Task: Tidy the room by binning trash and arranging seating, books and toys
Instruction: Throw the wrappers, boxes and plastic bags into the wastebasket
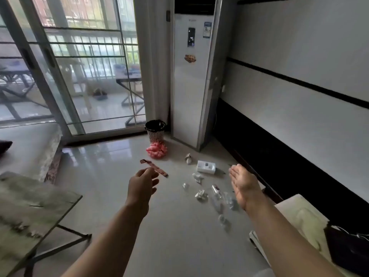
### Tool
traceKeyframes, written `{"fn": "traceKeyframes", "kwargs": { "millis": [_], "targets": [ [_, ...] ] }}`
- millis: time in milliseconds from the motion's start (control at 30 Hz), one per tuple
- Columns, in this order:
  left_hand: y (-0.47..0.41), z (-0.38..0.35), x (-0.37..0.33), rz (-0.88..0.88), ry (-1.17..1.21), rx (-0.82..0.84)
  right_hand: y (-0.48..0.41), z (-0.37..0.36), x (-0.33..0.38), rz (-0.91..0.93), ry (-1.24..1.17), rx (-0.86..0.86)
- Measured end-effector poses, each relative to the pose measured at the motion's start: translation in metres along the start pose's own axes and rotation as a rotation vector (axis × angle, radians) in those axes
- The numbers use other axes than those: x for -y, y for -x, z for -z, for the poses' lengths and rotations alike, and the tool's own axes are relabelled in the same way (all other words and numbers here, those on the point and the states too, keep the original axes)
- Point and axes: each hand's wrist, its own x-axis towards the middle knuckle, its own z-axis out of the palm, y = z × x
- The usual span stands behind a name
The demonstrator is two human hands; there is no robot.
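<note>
Standing black-lined waste basket (155, 130), contents unseen, beside pink toy (157, 150)

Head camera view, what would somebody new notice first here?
Probably the two bare hands, left hand and right hand, stretched out empty above the glossy floor. Between and beyond them lies scattered litter: crumpled paper, a white box, a pink bundle. Behind it stands a lined bin beside the tall white air conditioner.
</note>
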Motion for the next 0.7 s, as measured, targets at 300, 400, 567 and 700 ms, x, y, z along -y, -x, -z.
{"fn": "traceKeyframes", "kwargs": {
  "millis": [300,400,567,700],
  "targets": [
    [-0.135,0.011,-0.025,0.036,-0.044,0.006,-0.106,-0.079,0.008,-0.089,0.059,-0.059],
    [-0.178,0.015,-0.041,0.040,-0.068,0.011,-0.140,-0.106,0.015,-0.114,0.039,-0.086],
    [-0.242,0.011,-0.059,0.060,-0.097,0.037,-0.188,-0.142,0.023,-0.150,-0.035,-0.103],
    [-0.281,-0.004,-0.067,0.080,-0.091,0.044,-0.224,-0.157,0.030,-0.166,-0.020,-0.119]
  ]
}}
